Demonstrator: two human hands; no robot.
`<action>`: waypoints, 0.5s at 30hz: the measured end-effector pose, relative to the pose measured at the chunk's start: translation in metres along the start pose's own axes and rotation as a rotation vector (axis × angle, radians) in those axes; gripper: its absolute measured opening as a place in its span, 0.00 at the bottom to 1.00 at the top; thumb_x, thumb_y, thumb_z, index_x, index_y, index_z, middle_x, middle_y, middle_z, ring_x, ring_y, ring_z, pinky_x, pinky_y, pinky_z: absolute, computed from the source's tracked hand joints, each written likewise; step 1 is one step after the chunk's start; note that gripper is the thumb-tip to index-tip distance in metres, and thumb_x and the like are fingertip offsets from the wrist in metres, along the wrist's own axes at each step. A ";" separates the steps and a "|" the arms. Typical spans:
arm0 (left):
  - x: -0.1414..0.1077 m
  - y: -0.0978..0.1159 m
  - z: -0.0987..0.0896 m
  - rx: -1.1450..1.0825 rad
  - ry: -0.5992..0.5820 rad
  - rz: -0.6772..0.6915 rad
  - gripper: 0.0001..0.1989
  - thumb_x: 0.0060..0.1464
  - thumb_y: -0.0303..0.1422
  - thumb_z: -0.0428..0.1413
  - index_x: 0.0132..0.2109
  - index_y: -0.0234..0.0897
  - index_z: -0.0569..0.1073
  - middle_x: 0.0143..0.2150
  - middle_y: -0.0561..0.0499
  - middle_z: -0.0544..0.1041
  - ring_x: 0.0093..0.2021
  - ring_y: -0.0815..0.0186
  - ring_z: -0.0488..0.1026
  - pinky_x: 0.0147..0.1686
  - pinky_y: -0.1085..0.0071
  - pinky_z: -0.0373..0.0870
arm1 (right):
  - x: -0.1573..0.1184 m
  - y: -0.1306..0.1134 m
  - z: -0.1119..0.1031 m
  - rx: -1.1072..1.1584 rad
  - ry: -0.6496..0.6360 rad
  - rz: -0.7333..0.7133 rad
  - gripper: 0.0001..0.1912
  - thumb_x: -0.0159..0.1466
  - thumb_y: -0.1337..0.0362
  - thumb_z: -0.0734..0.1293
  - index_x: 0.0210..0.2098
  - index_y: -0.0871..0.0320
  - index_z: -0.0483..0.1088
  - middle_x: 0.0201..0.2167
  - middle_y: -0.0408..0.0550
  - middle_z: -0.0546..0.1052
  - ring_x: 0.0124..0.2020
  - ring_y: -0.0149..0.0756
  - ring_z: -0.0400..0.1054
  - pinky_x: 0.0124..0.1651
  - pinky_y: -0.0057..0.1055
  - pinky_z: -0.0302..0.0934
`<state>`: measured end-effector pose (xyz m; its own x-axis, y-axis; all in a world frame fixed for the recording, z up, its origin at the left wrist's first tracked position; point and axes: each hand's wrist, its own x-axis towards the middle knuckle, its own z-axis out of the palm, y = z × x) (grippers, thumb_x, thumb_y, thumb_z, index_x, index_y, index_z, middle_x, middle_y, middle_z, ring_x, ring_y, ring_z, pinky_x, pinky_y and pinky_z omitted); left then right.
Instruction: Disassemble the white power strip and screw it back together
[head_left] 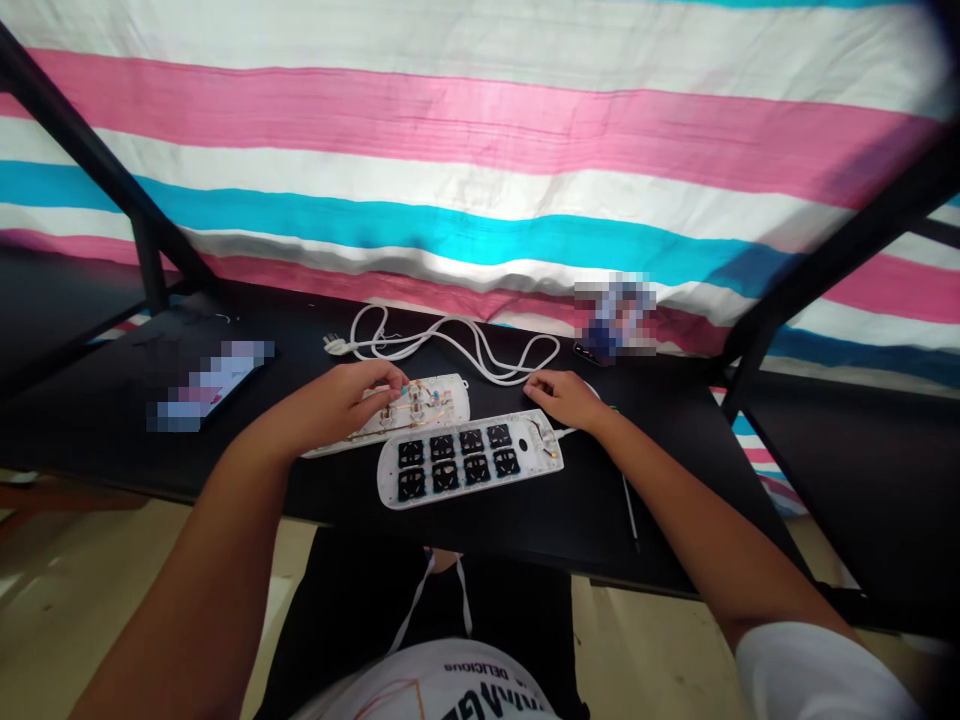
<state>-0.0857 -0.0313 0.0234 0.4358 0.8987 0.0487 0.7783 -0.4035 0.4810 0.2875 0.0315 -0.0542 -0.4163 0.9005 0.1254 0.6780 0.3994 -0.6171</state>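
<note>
My left hand point(365, 392) reaches over one half of an opened white power strip point(352, 440), which shows metal strips and small blue parts. Its fingers are bent, with a gap between thumb and forefinger, and the fingertips are at or just above that half. Nearer to me lies the other half, a white power strip shell point(534, 460) with two rows of black socket inserts point(442, 447). Beyond its right end my right hand point(564, 398) rests with fingers curled beside the white power cord point(480, 350); what is under the fingers is hidden.
A screwdriver-like thin rod point(630, 505) lies right of the shell. The cord's plug point(337, 345) is at the back. A blurred phone-like slab point(214, 385) lies left, another blurred object point(615, 320) back right. Black frame bars point(97, 150) and a striped sheet point(480, 120) bound the black table point(330, 495).
</note>
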 end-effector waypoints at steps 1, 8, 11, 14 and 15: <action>0.000 0.004 0.001 -0.024 0.024 -0.006 0.14 0.66 0.43 0.50 0.47 0.41 0.75 0.47 0.49 0.80 0.45 0.59 0.76 0.45 0.67 0.70 | 0.000 0.000 0.000 0.011 0.008 -0.003 0.10 0.67 0.60 0.66 0.34 0.57 0.76 0.27 0.43 0.77 0.28 0.32 0.66 0.34 0.30 0.54; 0.019 0.040 0.026 -0.110 0.119 0.149 0.11 0.65 0.40 0.54 0.45 0.39 0.77 0.42 0.51 0.82 0.41 0.63 0.78 0.44 0.70 0.72 | -0.005 -0.021 -0.012 0.116 0.116 -0.037 0.17 0.71 0.53 0.62 0.33 0.57 0.72 0.27 0.43 0.75 0.27 0.32 0.64 0.33 0.30 0.56; 0.036 0.055 0.034 -0.134 0.081 0.254 0.14 0.67 0.39 0.54 0.54 0.39 0.75 0.46 0.49 0.83 0.43 0.62 0.80 0.45 0.69 0.73 | -0.012 -0.040 -0.023 0.163 0.089 -0.056 0.16 0.71 0.52 0.63 0.34 0.57 0.72 0.28 0.44 0.76 0.27 0.31 0.65 0.32 0.29 0.57; 0.061 0.069 0.040 -0.141 0.062 0.406 0.15 0.69 0.36 0.53 0.56 0.38 0.77 0.49 0.46 0.84 0.47 0.61 0.80 0.50 0.67 0.72 | -0.021 -0.053 -0.032 0.267 -0.002 -0.044 0.15 0.70 0.52 0.65 0.37 0.57 0.74 0.30 0.44 0.76 0.27 0.31 0.66 0.31 0.28 0.59; 0.070 0.072 0.043 -0.139 0.057 0.453 0.14 0.69 0.35 0.52 0.55 0.37 0.78 0.50 0.45 0.83 0.48 0.61 0.80 0.51 0.66 0.72 | -0.025 -0.055 -0.033 0.312 -0.021 -0.025 0.14 0.70 0.53 0.65 0.38 0.57 0.74 0.31 0.44 0.77 0.27 0.31 0.66 0.31 0.28 0.59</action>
<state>0.0205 -0.0053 0.0237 0.6887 0.6473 0.3267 0.4464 -0.7336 0.5124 0.2810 -0.0070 0.0023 -0.4450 0.8861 0.1299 0.4502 0.3467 -0.8228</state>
